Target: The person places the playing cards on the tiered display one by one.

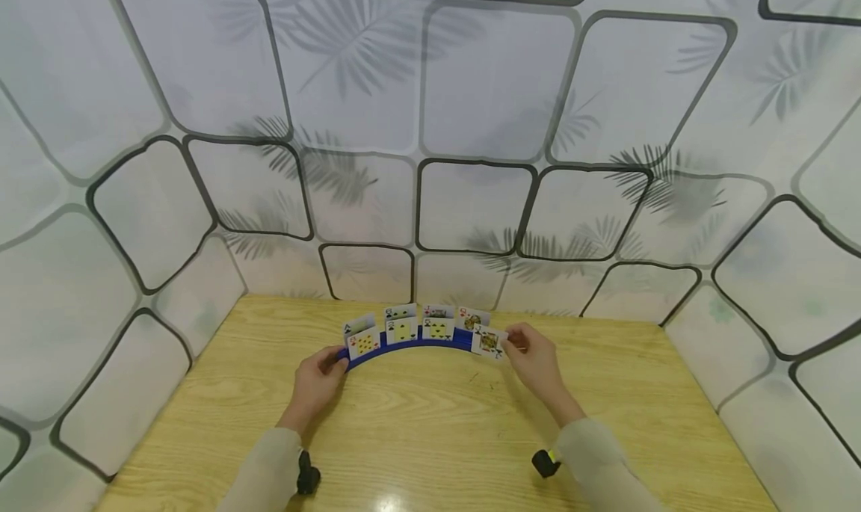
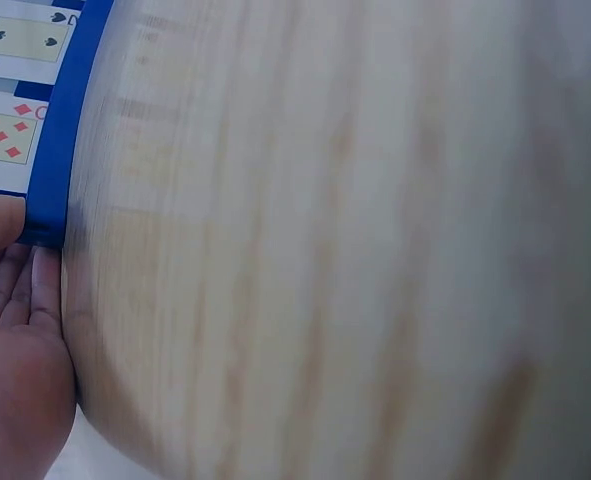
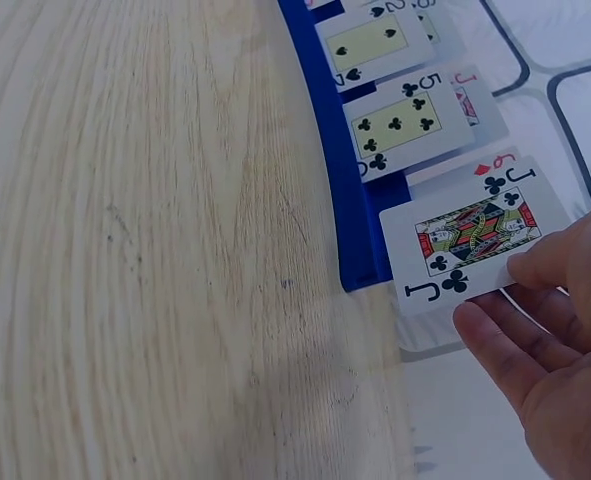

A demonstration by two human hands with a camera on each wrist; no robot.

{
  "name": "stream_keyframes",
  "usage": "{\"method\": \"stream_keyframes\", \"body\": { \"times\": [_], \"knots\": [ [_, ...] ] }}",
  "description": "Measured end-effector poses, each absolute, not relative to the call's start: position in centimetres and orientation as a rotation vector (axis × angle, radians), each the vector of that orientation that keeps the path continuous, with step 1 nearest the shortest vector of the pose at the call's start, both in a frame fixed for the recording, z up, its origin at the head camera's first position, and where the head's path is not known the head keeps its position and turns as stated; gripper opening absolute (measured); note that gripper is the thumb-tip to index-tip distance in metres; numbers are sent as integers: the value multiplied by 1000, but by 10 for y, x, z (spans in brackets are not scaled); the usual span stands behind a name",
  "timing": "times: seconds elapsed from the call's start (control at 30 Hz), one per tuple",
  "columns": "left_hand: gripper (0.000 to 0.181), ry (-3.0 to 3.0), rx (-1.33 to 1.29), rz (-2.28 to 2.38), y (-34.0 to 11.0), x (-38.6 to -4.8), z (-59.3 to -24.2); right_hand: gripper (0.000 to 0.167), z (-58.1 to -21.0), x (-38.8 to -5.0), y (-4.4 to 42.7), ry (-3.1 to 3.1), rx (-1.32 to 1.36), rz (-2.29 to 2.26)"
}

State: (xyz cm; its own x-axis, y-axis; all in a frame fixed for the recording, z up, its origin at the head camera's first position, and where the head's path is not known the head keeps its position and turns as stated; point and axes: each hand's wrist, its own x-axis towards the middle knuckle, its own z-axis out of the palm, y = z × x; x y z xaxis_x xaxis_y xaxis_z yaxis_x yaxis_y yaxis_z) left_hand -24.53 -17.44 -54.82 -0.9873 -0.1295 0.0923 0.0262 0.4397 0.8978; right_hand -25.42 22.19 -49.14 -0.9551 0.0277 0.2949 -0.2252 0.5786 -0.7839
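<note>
A curved blue card holder [image 1: 403,345] stands on the table with two rows of playing cards upright in it. My left hand [image 1: 319,381] grips its left end, thumb in front, beside a diamond card [image 2: 3,138]. At the right end, my right hand [image 1: 534,359] pinches a jack of clubs [image 3: 475,232] by its outer edge, thumb on the face. The jack overlaps the holder's front; whether its edge sits in the slot I cannot tell. Behind it shows a red queen-like card [image 1: 473,318]. Beside it stand a five of clubs [image 3: 410,125] and a two of spades [image 3: 367,42].
The light wooden table [image 1: 417,422] reaches back to a patterned fabric wall [image 1: 363,198], with more fabric on both sides. Black wrist devices [image 1: 308,473] sit at both sleeves, low in the head view.
</note>
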Motion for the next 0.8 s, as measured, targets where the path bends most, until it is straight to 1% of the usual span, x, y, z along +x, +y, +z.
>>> {"method": "stream_keyframes", "body": {
  "times": [0.57, 0.8],
  "knots": [
    [33, -2538, 91, -1582, -175, -245, -548, 9, -497, -271, 199, -2490, 160, 1360],
    [33, -2543, 88, -1580, -176, -247, -551, 11, -501, -275, 194, -2489, 146, 1341]
  ]
}}
